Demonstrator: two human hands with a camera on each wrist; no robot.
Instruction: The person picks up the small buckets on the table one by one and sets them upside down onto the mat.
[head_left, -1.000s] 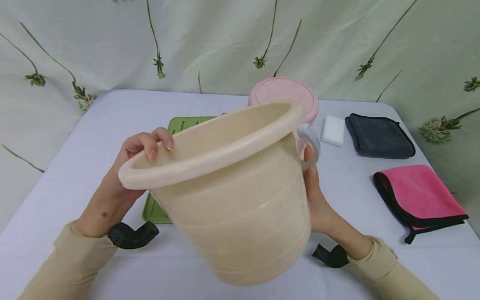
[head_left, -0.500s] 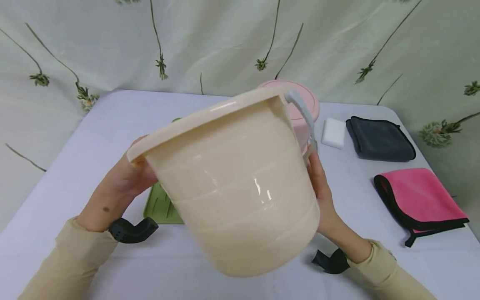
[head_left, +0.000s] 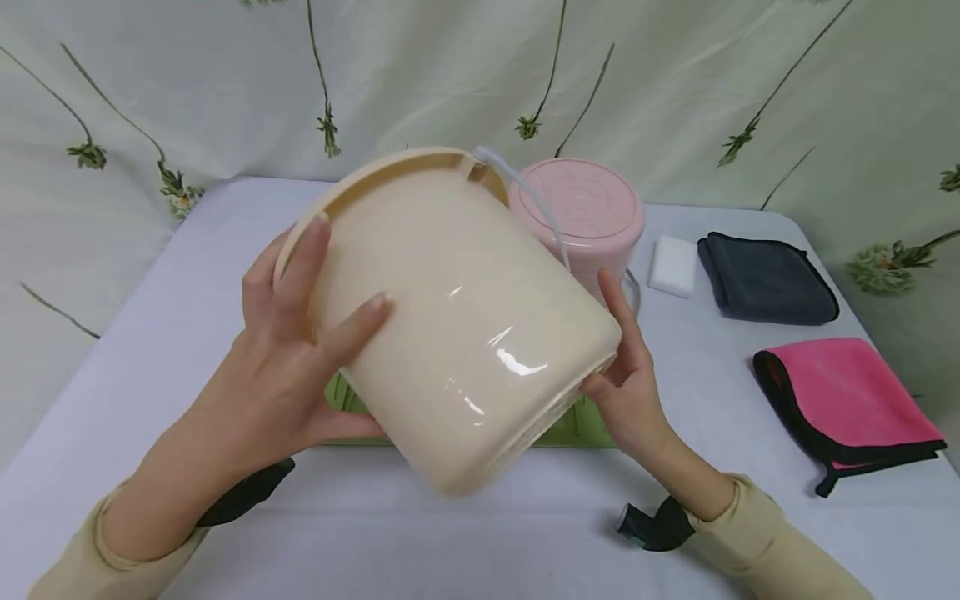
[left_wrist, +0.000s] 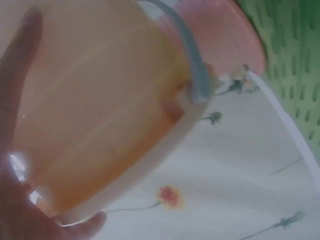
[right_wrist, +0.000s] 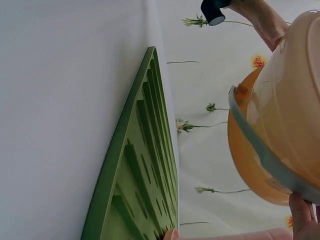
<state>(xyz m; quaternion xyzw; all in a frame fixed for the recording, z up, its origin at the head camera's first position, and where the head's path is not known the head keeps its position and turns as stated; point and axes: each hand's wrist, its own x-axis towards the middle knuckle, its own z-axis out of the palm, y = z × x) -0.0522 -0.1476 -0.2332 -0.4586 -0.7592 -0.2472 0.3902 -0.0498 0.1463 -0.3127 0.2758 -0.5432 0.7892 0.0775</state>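
Note:
A cream plastic bucket is held in the air above the table, tipped so its rim is at the upper left, away from me, and its base at the lower right. Its grey-white bail handle hangs on the far right side; the left wrist view shows the handle joined at the rim. My left hand grips the bucket's left side, fingers spread over the wall and rim. My right hand holds the base edge between thumb and fingers. The bucket's inside is mostly hidden.
Beneath the bucket lies a green slotted tray. Behind it stands a pink lidded bucket. To the right are a white block, a folded dark grey cloth and a folded pink cloth with black edging.
The bucket has been turned, its opening swinging away and its base coming up to the right. My left hand has shifted from the rim onto the outer wall; my right hand is now at the base.

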